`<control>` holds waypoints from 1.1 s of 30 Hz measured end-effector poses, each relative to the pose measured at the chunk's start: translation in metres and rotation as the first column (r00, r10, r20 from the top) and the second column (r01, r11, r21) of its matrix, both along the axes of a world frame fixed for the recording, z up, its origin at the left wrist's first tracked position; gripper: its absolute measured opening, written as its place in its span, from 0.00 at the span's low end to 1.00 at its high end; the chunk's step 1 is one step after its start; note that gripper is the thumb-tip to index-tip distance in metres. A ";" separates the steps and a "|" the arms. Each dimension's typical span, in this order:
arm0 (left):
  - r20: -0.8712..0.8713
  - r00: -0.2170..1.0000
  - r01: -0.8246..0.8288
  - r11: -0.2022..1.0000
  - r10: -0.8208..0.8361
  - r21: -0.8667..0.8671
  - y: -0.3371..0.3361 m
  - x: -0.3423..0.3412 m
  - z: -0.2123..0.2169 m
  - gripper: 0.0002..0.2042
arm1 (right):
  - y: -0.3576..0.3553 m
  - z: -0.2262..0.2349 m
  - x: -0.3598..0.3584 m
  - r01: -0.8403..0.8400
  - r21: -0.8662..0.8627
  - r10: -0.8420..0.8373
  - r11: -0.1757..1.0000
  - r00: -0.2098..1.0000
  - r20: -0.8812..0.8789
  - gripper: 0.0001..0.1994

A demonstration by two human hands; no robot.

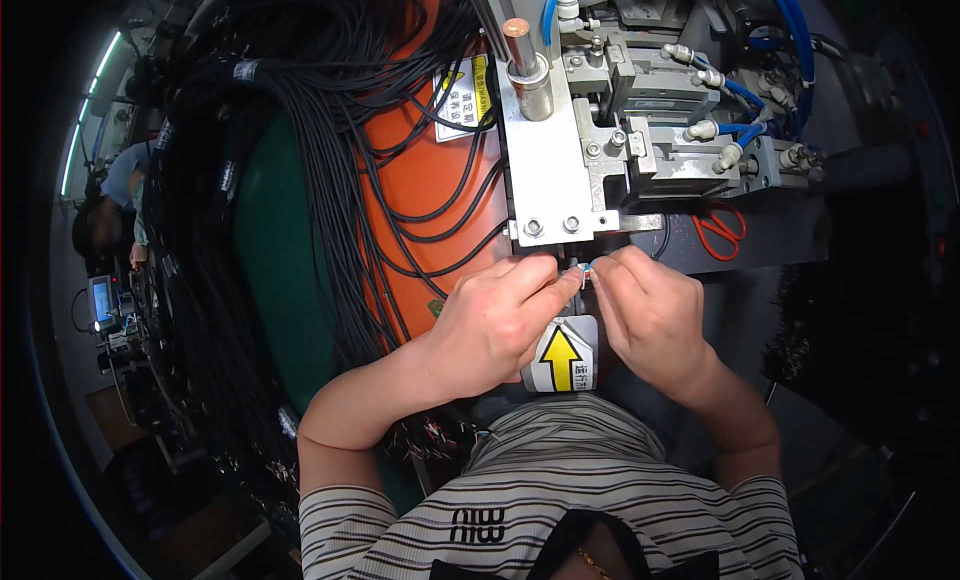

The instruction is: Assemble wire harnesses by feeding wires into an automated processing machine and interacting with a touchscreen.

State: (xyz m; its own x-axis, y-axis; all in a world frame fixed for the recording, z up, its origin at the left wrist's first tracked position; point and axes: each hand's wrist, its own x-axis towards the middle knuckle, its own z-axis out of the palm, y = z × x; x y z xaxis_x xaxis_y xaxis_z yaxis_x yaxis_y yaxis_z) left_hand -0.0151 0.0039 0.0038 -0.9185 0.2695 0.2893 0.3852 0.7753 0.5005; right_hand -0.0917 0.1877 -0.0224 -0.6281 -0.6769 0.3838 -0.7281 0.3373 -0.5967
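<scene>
Just in front of a metal pneumatic machine [555, 180], my two hands meet at the fingertips. Thin coloured wires [586, 272], with blue, red and white showing, are pinched between them. My left hand [495, 315] is closed, its thumb and index finger pressed at the wires from the left. From the right, my right hand [650, 310] is closed too, with thumb and fingertips on the same wires. Fingers hide most of the wires and whatever they join. Below my hands is a white plate [562, 355] with a yellow arrow.
A large bundle of black cables [325, 130] hangs over the orange surface [425, 220] and green surface [285, 210] at left. Red-handled scissors [718, 232] lie right of the machine. Blue air tubes [795, 40] curve above it. Another person [120, 195] is at far left.
</scene>
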 end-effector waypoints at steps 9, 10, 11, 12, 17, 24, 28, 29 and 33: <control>-0.026 0.998 0.054 0.972 -0.062 -0.230 0.007 0.001 0.004 0.22 | -0.002 0.010 -0.020 -0.084 0.135 0.073 0.987 0.993 0.088 0.03; -0.026 0.998 0.054 0.972 -0.061 -0.230 0.007 0.001 0.005 0.22 | -0.001 0.010 -0.023 -0.115 0.107 0.100 0.988 0.986 0.134 0.02; -0.022 0.997 0.063 0.966 -0.071 -0.252 0.006 0.002 0.006 0.22 | -0.001 0.011 -0.022 -0.116 0.107 0.101 0.988 0.986 0.134 0.02; -0.019 0.996 0.075 0.959 -0.083 -0.274 0.006 0.001 0.007 0.22 | -0.002 0.011 -0.021 -0.110 0.111 0.095 0.988 0.986 0.136 0.02; -0.018 0.995 0.087 0.955 -0.096 -0.285 0.007 -0.004 0.011 0.13 | -0.002 0.009 -0.022 -0.109 0.078 0.092 0.991 0.976 0.197 0.03; -0.010 0.996 0.081 0.965 -0.086 -0.250 0.002 -0.001 0.010 0.17 | -0.001 0.009 -0.026 -0.142 0.087 0.122 0.986 0.972 0.199 0.03; -0.014 0.995 0.089 0.972 -0.094 -0.216 -0.002 0.000 0.005 0.18 | -0.002 0.006 -0.016 -0.087 0.046 0.079 0.995 0.984 0.157 0.03; -0.013 0.995 0.092 0.975 -0.097 -0.203 -0.002 0.000 0.004 0.18 | -0.002 0.003 -0.011 -0.040 -0.009 0.041 0.999 0.988 0.149 0.03; -0.009 0.994 0.107 0.966 -0.112 -0.235 -0.001 -0.002 0.007 0.18 | -0.003 0.013 -0.013 -0.039 0.059 0.035 0.998 0.997 0.069 0.03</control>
State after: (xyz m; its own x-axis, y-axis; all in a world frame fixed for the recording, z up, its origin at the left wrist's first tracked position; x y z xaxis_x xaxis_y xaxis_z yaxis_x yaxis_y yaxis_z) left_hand -0.0171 0.0024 0.0104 -0.8739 0.4306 0.2257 0.4830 0.8223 0.3009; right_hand -0.1046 0.1847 -0.0095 -0.6257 -0.7205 0.2989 -0.6990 0.3479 -0.6247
